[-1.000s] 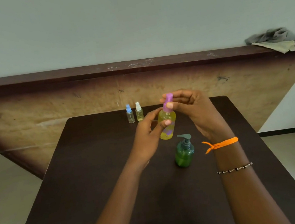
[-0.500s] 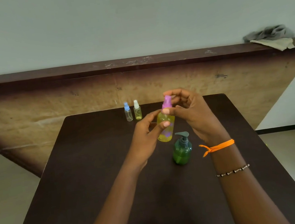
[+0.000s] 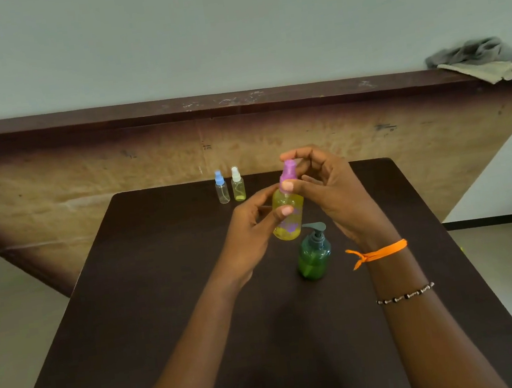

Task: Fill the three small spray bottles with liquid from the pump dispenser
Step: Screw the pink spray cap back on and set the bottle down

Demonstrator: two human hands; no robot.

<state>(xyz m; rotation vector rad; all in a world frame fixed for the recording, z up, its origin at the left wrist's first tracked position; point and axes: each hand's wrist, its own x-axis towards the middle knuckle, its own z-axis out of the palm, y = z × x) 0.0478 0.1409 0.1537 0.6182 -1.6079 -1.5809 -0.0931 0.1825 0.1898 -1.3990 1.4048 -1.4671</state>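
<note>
We hold the yellow spray bottle (image 3: pixel 287 219) above the dark table (image 3: pixel 164 301): left hand (image 3: pixel 249 230) grips its body, right hand (image 3: pixel 328 191) pinches its purple cap (image 3: pixel 288 170). Pump dispenser (image 3: pixel 314 256) stands at 5 o'clock; two small bottles (image 3: pixel 230 185) at 11 o'clock, against the wooden panel (image 3: pixel 84 169).

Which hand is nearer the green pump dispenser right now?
The right hand. It is raised just behind and above the green pump dispenser, pinching the purple cap. The left hand holds the yellow bottle farther to the dispenser's left.
</note>
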